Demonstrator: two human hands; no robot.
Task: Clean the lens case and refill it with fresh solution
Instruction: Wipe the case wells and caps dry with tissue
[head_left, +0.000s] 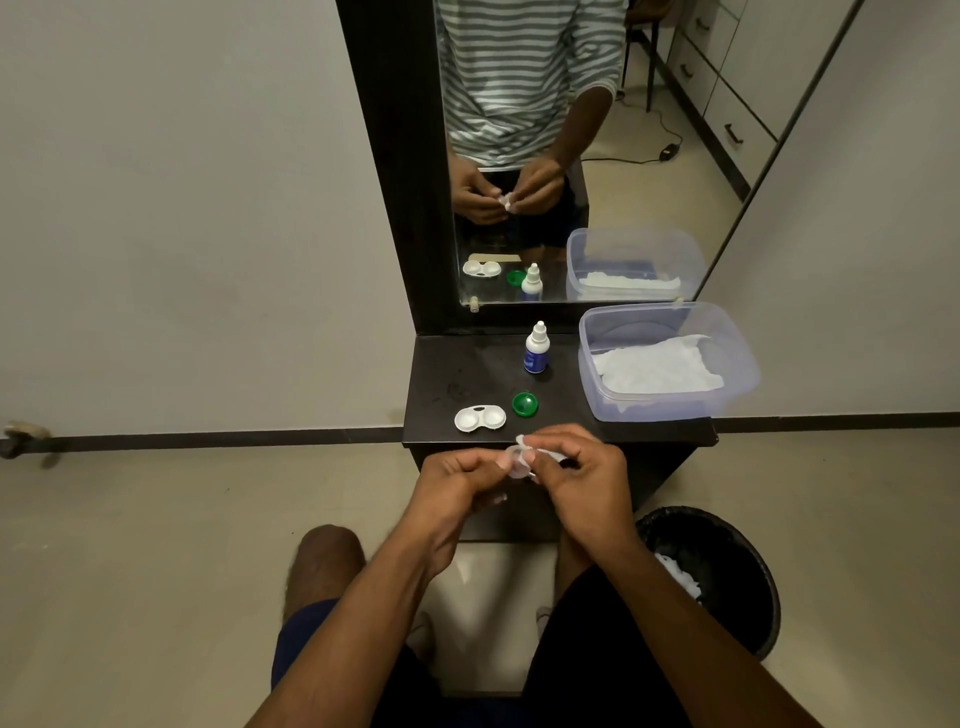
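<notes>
**Both hands busy on a small cap in front of the shelf**

Your left hand (457, 480) and right hand (587, 478) meet just off the near edge of the black shelf (441, 374). The left hand's curled fingers pinch a small translucent cap (517, 464), and the right hand pinches a scrap of white tissue (524, 442) against it; how far the tissue reaches inside the cap cannot be told, as your fingers cover most of it.

On the shelf, at 11 o'clock from your hands, the white lens case (479, 419) lies flat with both wells open and facing up. Just beside it, at its 3 o'clock, a green cap (524, 404) lies hollow side up, apart from the case. At 12 o'clock from the green cap, further back, the solution bottle (537, 348) stands upright with its white nozzle tip on top.

At 3 o'clock from the bottle, a clear plastic tub (748, 364) holds crumpled white tissues (657, 366) and overhangs the right end of the shelf. On the floor at 4 o'clock from your right hand, a black bin (763, 597) holds some white waste. The mirror (649, 156) behind the shelf repeats your hands, the case, the bottle and the tub
</notes>
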